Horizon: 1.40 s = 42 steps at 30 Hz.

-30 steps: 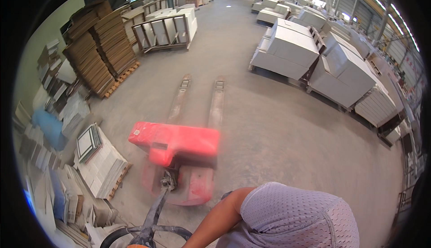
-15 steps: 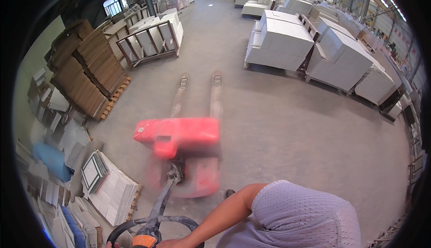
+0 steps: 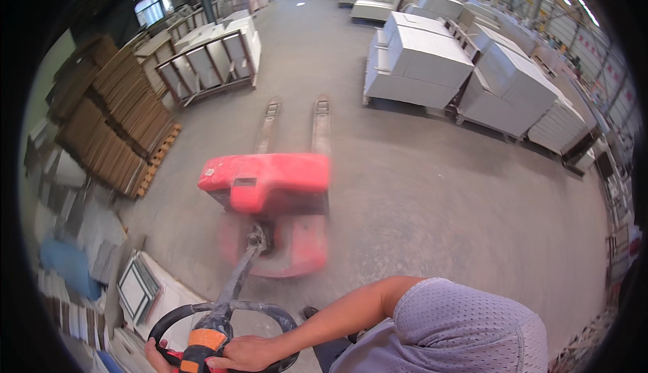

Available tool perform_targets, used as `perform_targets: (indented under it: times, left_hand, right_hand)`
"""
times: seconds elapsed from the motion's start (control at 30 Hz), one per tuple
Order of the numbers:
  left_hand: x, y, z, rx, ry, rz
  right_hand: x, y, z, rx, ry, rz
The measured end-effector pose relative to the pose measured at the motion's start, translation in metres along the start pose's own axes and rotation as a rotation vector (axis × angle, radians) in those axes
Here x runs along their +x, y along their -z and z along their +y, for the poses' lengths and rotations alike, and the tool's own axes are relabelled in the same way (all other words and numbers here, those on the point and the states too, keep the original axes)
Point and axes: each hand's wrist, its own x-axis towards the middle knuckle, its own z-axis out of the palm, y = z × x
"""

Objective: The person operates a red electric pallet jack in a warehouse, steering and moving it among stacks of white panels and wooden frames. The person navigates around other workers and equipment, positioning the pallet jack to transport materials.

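Observation:
A red electric pallet truck stands in front of me, its two forks pointing away. A dark tiller bar slants from its base toward me and ends in a looped handle with an orange-and-black centre. My left hand is closed around the loop's left side, partly cut off by the lower edge. Across the handle's centre and right side lies my right hand, fingers curled on it beside a red control. The forks bear nothing.
Stacked brown cardboard on a pallet stands left, beyond leaning panels and a framed panel. A wooden rack of white slabs is ahead left. Large white blocks line the right. Grey concrete floor runs between.
The handle and both my hands have come higher into view. The truck sits slightly higher in the picture, while the cardboard and rack at left have shifted left.

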Motion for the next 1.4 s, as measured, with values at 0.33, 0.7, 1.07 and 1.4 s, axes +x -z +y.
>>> perform_targets:
  times: [0.33, 0.7, 1.07, 1.4]
  left_hand:
    - [0.098, -0.232, 0.063, 0.248, -0.134, -0.463]
    - [0.145, -0.394, 0.025, 0.395, -0.384, -0.895]
    - [0.254, -0.529, 0.007, 0.491, -0.61, -0.954]
    - [0.442, -0.566, -0.018, 0.516, -0.838, -0.769]
  right_hand:
    - [0.113, 0.123, 0.024, 0.148, 0.163, 0.226]
    - [0.224, 0.218, 0.1, -0.865, -0.044, 1.015]
    - [0.306, 0.308, 0.186, -0.873, -0.112, 1.027]
    - [0.318, 0.328, 0.243, -1.185, -0.085, 0.854]
